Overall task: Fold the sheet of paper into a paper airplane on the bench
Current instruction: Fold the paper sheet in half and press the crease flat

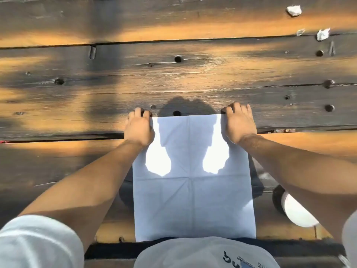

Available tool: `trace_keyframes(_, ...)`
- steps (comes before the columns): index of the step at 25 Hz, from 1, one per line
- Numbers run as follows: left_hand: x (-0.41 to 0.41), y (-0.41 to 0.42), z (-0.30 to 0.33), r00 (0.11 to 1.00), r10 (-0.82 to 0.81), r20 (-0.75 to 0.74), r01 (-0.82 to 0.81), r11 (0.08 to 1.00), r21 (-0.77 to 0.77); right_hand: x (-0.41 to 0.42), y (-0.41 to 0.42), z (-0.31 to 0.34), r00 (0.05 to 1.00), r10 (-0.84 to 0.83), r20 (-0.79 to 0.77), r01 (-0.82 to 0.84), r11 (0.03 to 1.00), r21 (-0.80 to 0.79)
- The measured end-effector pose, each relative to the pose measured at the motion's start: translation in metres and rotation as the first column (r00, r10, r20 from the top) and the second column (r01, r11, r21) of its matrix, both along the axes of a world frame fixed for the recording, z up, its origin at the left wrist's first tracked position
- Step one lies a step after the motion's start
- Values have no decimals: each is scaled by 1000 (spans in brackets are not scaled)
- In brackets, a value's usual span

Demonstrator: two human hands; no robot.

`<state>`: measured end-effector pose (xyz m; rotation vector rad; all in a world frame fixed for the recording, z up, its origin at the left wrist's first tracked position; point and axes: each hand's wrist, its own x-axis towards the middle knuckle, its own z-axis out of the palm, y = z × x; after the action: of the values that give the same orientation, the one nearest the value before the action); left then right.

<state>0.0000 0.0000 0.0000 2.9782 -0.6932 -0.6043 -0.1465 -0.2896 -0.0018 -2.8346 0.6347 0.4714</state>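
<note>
The sheet of paper (193, 190) is lying flat on the counter (77, 89), its long axis running from 6 to 12 o'clock; the left hand (139, 130) and right hand (239, 125) are each resting on a far corner, equally near, fingers (234, 109) curled over the 12 o'clock edge, apparently pinching it. The paper is looking thin, white and faintly creased in a cross and diagonals; the counter is showing dark, weathered planks with bolt holes; I judge the next fold is going to come toward 6 o'clock.
</note>
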Motion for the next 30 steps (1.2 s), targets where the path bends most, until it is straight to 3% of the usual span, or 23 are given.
trace_keyframes(7,21,-1,3,998,-57,-32,58,998,29,6,-6,-4,1000,11,-18,-12,999,-38)
trace_keyframes(19,36,29,4,996,59,-65,-62,998,-30,2,-19,12,994,-26,-110,25,1000,-10)
trace_keyframes(30,52,35,41,951,304,-59,-310,937,-163,3,-26,51,931,-359,57,355,932,72)
